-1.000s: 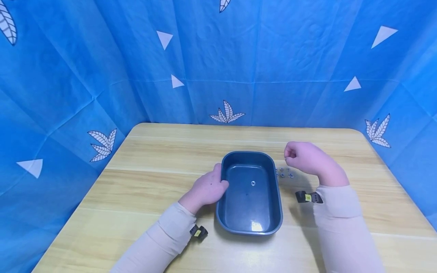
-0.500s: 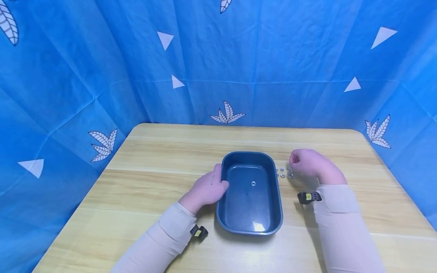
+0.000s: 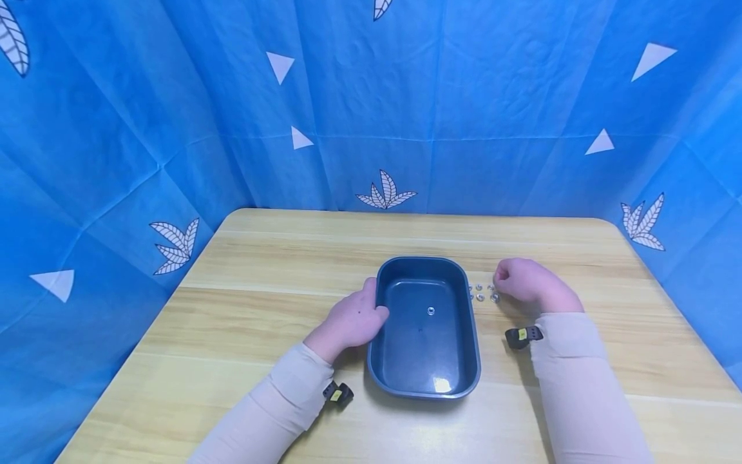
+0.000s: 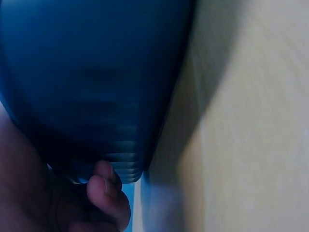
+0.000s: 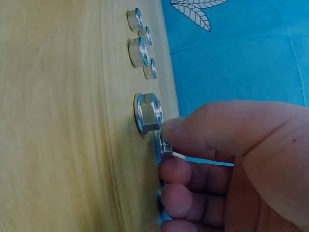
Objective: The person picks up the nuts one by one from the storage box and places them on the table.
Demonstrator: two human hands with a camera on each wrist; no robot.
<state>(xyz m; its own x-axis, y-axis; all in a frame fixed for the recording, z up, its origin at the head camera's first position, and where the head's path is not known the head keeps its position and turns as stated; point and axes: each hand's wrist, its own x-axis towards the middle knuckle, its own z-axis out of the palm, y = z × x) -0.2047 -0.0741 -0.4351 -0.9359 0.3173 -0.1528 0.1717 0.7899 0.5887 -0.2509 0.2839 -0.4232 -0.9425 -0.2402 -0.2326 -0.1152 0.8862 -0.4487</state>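
My left hand [image 3: 353, 317] grips the left wall of a dark blue plastic bin [image 3: 472, 351], thumb over the rim. In the left wrist view, its fingertips [image 4: 108, 193] curl beside the bin's outer side [image 4: 96, 72]. A small metal nut [image 3: 431, 310] lies on the bin floor. To the right of the bin, my right hand [image 3: 530, 281] is low over the table with curled fingers. Its thumb tip partly covers one flange nut [image 5: 164, 147] in the right wrist view; whether it is pinched is unclear. A larger flange nut [image 5: 148, 113] sits just beside the thumb.
Several other metal nuts [image 5: 139, 51] stand in two short rows on the wooden table [image 3: 261, 322], close to the bin's right wall. A blue cloth [image 3: 371, 96] with white leaves and triangles hangs behind the table and at both sides.
My right hand has lowered and shifted slightly right, down to the end of the nut rows. The left hand and the bin have stayed in place.
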